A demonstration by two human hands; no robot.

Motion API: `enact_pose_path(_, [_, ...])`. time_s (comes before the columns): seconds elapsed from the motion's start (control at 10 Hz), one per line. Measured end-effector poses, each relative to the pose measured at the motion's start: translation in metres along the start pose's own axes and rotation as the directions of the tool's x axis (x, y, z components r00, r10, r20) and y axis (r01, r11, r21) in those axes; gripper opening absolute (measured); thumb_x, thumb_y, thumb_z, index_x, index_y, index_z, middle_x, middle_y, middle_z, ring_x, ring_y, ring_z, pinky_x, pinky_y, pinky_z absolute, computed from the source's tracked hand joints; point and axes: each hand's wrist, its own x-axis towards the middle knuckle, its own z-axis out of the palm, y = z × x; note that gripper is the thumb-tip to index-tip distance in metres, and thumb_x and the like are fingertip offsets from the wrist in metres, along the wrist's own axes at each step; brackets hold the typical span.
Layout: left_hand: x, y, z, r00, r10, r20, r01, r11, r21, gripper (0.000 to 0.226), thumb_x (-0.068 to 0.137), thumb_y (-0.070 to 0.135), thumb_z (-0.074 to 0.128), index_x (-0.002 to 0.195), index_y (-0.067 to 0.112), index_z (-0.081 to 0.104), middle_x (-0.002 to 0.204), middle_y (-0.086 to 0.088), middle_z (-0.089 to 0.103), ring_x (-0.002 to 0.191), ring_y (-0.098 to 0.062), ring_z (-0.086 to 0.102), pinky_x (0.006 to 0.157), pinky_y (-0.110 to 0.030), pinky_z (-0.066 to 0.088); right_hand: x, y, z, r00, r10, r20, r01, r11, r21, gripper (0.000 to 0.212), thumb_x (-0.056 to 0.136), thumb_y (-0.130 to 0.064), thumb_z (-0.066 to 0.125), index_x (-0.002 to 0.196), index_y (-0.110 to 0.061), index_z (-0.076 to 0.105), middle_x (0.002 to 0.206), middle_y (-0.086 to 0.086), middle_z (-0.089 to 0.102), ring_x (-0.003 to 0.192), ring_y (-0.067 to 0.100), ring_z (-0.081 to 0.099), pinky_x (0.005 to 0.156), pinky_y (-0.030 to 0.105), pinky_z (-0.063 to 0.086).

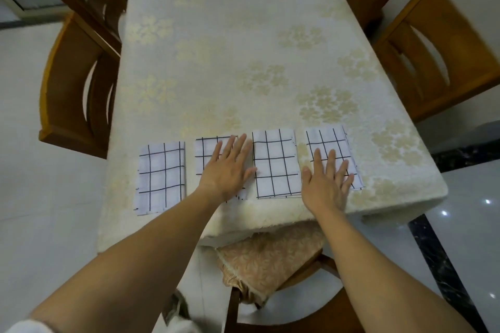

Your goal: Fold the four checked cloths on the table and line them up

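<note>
Several white cloths with a black check lie folded in a row near the table's front edge. The far-left cloth [161,177] lies untouched. My left hand [227,169] rests flat, fingers straight, on the second cloth [205,153] and hides most of it. The third cloth [276,163] lies free between my hands. My right hand [326,184] presses flat with spread fingers on the lower part of the far-right cloth [328,143].
The table [243,62] wears a cream tablecloth with pale gold flowers. Wooden chairs stand at the left [78,81] and right [438,51] sides. A chair with a beige cushion [267,259] sits below the front edge.
</note>
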Motion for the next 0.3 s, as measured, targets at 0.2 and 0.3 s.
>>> enact_pose_path(0.2, [-0.035, 0.002, -0.040, 1.000, 0.026, 0.014, -0.026, 0.999, 0.036, 0.058, 0.110, 0.041, 0.023, 0.163, 0.018, 0.011, 0.171, -0.003, 0.000, 0.157, -0.022, -0.009, 0.127, -0.041, -0.005, -0.032, -0.026, -0.049, 0.959, -0.234, -0.161, 0.248, 0.966, 0.073, 0.062, 0.107, -0.047, 0.021, 0.162, -0.025, 0.004, 0.169, 0.001, -0.004, 0.155, 0.024, -0.009, 0.126, 0.043, -0.007])
enact_pose_path(0.3, [-0.060, -0.001, -0.069, 0.999, 0.034, 0.026, -0.035, 0.999, 0.026, 0.051, 0.110, 0.037, 0.032, 0.157, 0.017, 0.031, 0.165, -0.005, 0.027, 0.155, -0.025, 0.018, 0.126, -0.040, 0.012, -0.055, -0.043, -0.072, 0.908, -0.382, -0.174, 0.401, 0.911, 0.093, 0.057, 0.108, -0.044, 0.029, 0.159, -0.018, 0.026, 0.166, 0.003, 0.024, 0.154, 0.022, 0.015, 0.127, 0.040, 0.008])
